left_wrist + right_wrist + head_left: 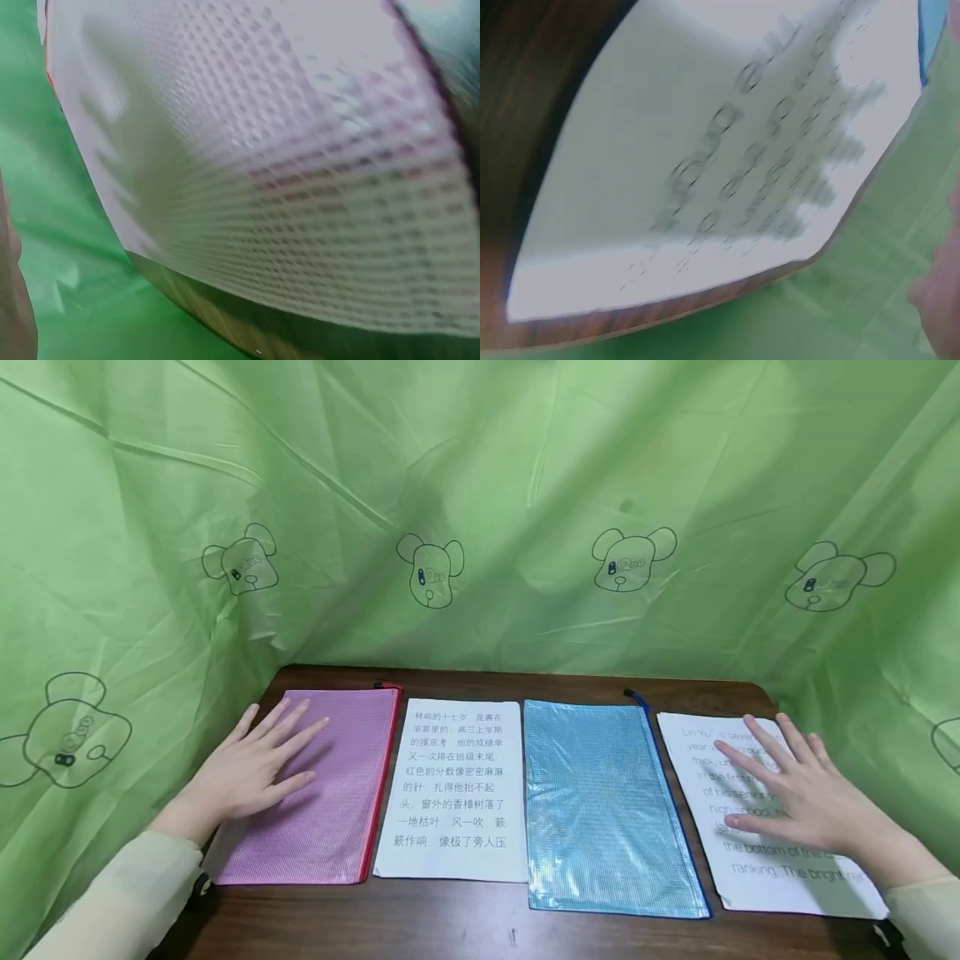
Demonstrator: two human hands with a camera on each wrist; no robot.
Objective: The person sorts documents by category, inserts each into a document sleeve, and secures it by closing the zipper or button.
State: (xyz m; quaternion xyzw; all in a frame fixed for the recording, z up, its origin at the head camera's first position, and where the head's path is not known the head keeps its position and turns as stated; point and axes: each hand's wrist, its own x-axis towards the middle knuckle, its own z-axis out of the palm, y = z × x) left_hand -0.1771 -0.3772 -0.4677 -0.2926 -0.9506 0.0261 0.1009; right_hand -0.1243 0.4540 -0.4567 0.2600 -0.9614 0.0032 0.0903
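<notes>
My left hand (251,768) is spread flat over the pink mesh zipper pouch (337,793), casting a shadow on it; that pouch (225,105) fills much of the left wrist view. On the far right, my right hand (806,789) has its fingers fanned above a stack of paper printed in English (757,877). Its shadow falls across the sheet (630,187) in the right wrist view. Between the hands lie a stack of paper printed in Chinese (450,860) and a blue mesh zipper pouch (607,827). Neither hand grips anything.
All four items lie side by side on a dark brown wooden table (360,918). A green curtain (510,635) with bear-head outlines hangs behind and on both sides. A red zipper edges the pink pouch, a dark blue one the blue pouch.
</notes>
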